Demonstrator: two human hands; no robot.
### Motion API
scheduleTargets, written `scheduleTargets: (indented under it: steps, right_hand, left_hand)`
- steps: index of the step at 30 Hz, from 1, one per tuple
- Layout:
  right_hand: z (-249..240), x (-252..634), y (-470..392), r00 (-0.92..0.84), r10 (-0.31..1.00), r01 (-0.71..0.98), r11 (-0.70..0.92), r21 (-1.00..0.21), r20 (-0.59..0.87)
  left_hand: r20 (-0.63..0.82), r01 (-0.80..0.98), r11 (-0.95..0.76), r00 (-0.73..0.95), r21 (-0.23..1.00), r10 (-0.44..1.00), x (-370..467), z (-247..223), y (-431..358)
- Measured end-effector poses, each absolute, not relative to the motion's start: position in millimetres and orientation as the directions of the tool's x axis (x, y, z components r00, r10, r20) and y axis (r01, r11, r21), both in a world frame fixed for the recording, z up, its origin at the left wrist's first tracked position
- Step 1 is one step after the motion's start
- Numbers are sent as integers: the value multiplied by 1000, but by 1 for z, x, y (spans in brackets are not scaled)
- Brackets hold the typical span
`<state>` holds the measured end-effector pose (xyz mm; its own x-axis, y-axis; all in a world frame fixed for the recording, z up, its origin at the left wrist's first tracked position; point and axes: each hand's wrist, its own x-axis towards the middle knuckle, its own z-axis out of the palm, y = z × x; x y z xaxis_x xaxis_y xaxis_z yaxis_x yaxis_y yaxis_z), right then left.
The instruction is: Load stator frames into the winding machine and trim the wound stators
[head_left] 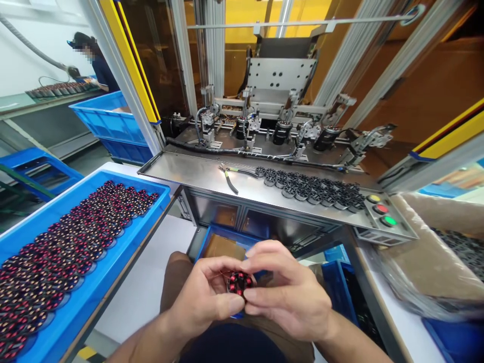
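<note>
Both your hands meet above your lap, low in the view. Between them sits one round part (240,284), black with red coils; fine reddish wire shows on its left side. Your left hand (209,292) supports it from the left, thumb along the lower edge, other fingers partly hidden behind. Your right hand (289,290) pinches it from the right, fingertips at the upper and lower edges. Fingers of both hands are closed in on the part.

To your left, a blue tray (124,247) filled with rows of similar red-and-black parts. Ahead, on the metal counter (181,174): pliers (230,182) with their handles spread, then a packed cluster of black parts (313,189). Right of that, yellow, red and green buttons (388,220); the green is lit. Far upper left, a co-worker (105,68) at another counter (18,107).
</note>
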<state>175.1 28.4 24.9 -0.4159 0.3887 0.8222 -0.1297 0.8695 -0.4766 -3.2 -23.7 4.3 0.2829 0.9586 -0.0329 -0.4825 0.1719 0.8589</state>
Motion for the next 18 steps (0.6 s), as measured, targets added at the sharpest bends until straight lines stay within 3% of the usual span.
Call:
scheduleTargets:
  steps: [4,7,9,12,18]
  right_hand:
    - [16,185,12,-383,331,123,944,-307,863]
    - [13,182,4,-299,364,223,926,-306,882]
    - [12,176,0,-216,403,216,908,-359,889]
    - [11,162,-6,-103,496,132,866,-482,862]
    - [8,141,-15,64,798,10,599,-800,599]
  left_hand:
    - [70,-450,34,213,892,975,-1,5,-23]
    - [277,-336,-236,81,912,957,1,5,-24]
    - [398,-218,-389,0,895,917,2,4,-26]
    - [475,-92,-479,-62,873,878,3,0,-29]
    - [535,-57,-551,-181,832,826,10,-6,-32]
